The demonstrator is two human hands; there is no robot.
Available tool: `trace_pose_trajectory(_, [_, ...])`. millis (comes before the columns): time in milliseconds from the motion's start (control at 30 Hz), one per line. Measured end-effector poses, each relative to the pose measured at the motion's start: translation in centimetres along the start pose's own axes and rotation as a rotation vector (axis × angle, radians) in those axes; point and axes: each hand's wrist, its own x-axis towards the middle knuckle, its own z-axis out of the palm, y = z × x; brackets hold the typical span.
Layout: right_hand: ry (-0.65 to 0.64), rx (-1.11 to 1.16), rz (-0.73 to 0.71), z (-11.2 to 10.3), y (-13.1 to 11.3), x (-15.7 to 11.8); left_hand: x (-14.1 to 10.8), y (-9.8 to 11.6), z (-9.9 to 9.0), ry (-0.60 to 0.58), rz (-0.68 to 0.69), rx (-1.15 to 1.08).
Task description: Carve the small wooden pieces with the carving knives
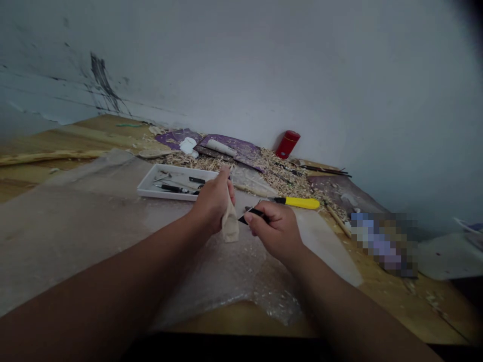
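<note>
Pale wood carving (230, 226) sits gripped in the left hand (213, 203), fingers closed around its upper part, its tapered, rough-cut end hanging over the crinkled plastic sheet (226, 286) near the front edge of the table (415, 301). The right hand (273, 231) pinches a black-handled knife (254, 216) between thumb and fingers, just beside the wood. With the knife this close, a slip off the smooth, rounded wood could cut the left hand. Loose shavings (279, 173) lie heaped toward the back edge, behind a white tray (169, 193) of metal tools (173, 188) and a yellow utility knife (298, 202); any wood dropped onto the slick plastic could skid.
</note>
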Motion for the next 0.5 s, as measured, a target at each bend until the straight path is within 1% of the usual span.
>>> trace_pose_trajectory(233, [0.0,0.016,0.025,0.04,0.07,-0.04,-0.45,0.26,0.36,0.04,-0.025,-0.025])
trace_pose_trajectory(500, [0.0,0.117,0.098,0.3,0.19,0.0,-0.8,0.3,0.64,0.04,-0.054,-0.027])
